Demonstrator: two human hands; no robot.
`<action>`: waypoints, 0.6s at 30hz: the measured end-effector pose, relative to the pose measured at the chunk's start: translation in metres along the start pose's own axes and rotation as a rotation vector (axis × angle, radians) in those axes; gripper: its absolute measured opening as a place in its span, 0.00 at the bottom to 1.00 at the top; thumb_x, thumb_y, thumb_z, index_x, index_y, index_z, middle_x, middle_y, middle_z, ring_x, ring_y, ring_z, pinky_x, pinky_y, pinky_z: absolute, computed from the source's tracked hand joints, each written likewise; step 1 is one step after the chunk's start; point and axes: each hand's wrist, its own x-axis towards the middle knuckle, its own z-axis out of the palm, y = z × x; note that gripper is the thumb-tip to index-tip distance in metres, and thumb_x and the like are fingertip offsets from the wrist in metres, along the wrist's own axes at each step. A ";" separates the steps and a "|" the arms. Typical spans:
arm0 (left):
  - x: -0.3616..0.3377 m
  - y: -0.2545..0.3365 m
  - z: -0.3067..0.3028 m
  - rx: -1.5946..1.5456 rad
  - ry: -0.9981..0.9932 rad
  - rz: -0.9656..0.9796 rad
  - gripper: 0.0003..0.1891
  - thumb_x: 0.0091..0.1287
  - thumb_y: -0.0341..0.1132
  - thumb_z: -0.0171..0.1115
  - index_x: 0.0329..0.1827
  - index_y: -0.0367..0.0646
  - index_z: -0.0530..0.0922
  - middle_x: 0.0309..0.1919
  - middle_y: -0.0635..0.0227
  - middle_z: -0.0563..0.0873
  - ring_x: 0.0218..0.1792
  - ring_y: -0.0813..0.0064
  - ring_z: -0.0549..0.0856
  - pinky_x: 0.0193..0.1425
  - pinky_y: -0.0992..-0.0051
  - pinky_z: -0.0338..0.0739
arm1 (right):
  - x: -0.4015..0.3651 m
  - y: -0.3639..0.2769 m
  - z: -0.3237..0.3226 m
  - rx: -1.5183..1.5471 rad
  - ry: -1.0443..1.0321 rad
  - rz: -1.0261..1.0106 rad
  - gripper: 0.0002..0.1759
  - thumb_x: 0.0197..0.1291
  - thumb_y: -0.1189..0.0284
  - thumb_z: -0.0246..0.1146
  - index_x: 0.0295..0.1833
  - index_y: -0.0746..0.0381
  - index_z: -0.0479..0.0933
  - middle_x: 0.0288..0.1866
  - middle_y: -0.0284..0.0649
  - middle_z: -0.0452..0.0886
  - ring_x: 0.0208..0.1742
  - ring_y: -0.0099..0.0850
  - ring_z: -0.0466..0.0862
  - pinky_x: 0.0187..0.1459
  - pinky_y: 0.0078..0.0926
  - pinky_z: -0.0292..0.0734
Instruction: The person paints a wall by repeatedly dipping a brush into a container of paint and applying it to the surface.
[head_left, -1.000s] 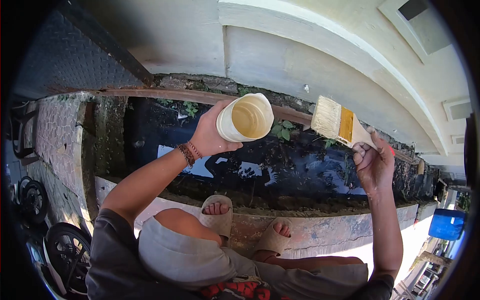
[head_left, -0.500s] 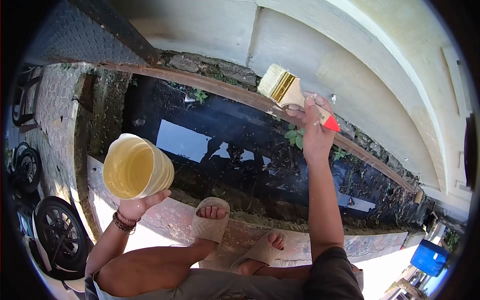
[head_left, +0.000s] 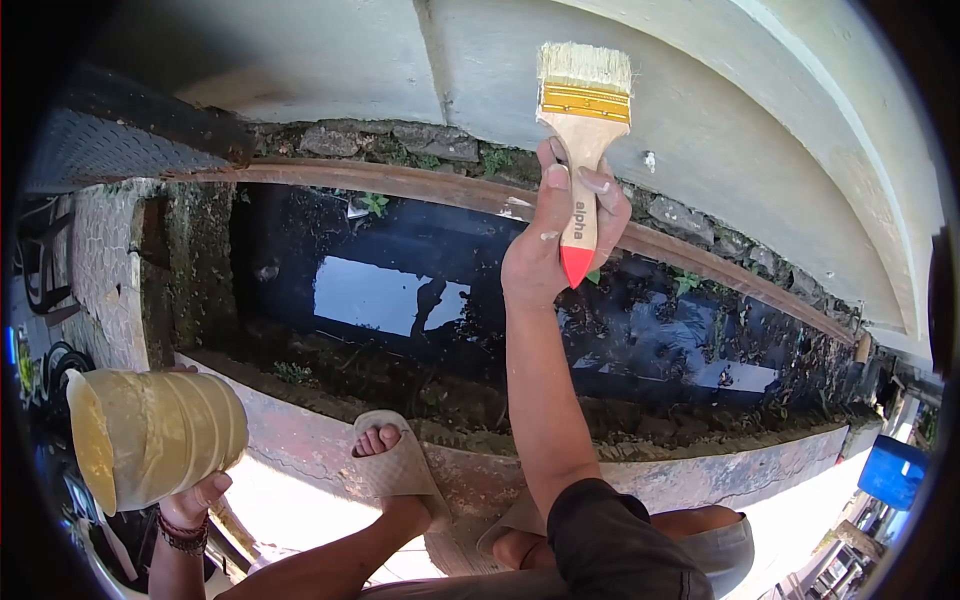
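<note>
My right hand (head_left: 565, 215) grips a flat paintbrush (head_left: 584, 130) by its wooden handle, which has a red tip and the word "alpha". Its bristles, pale with cream paint, point up toward the wall (head_left: 500, 70) and overlap it in this view. Specks of paint mark my fingers. At the lower left, my left hand (head_left: 190, 497) holds a cut-off plastic container (head_left: 165, 435) from below. That container is coated with cream paint and tilted, its open mouth facing left. Most of the left fingers are hidden behind it.
Between me and the wall runs a ditch of dark water (head_left: 480, 290). A rusty beam (head_left: 420, 185) spans along its far side. My sandalled foot (head_left: 385, 445) rests on the near concrete ledge (head_left: 310, 420). A blue bin (head_left: 893, 472) stands far right, a motorcycle wheel (head_left: 75, 490) at left.
The paintbrush has swung upright and risen toward the wall with my right hand. My left hand has moved left and down, tipping the container onto its side.
</note>
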 end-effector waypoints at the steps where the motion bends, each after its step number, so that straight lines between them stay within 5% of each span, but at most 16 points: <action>1: 0.000 0.008 0.005 -0.001 -0.001 0.002 0.57 0.48 0.57 0.78 0.75 0.40 0.53 0.69 0.58 0.64 0.68 0.62 0.67 0.71 0.63 0.64 | 0.004 0.003 0.003 0.022 -0.028 -0.060 0.12 0.68 0.78 0.56 0.53 0.62 0.62 0.58 0.52 0.70 0.58 0.41 0.79 0.62 0.49 0.77; 14: -0.010 0.017 0.014 0.127 0.132 0.017 0.63 0.36 0.63 0.81 0.71 0.39 0.54 0.63 0.55 0.68 0.60 0.64 0.74 0.65 0.65 0.71 | 0.003 0.038 0.006 0.041 0.073 0.041 0.11 0.68 0.77 0.54 0.53 0.61 0.61 0.56 0.49 0.67 0.61 0.44 0.77 0.63 0.52 0.76; 18: -0.011 0.024 0.009 0.123 0.182 -0.079 0.65 0.34 0.64 0.81 0.70 0.37 0.54 0.61 0.55 0.69 0.60 0.64 0.74 0.63 0.65 0.72 | 0.025 0.027 0.021 0.038 0.006 -0.113 0.11 0.68 0.78 0.53 0.52 0.60 0.60 0.56 0.50 0.68 0.62 0.47 0.76 0.64 0.52 0.75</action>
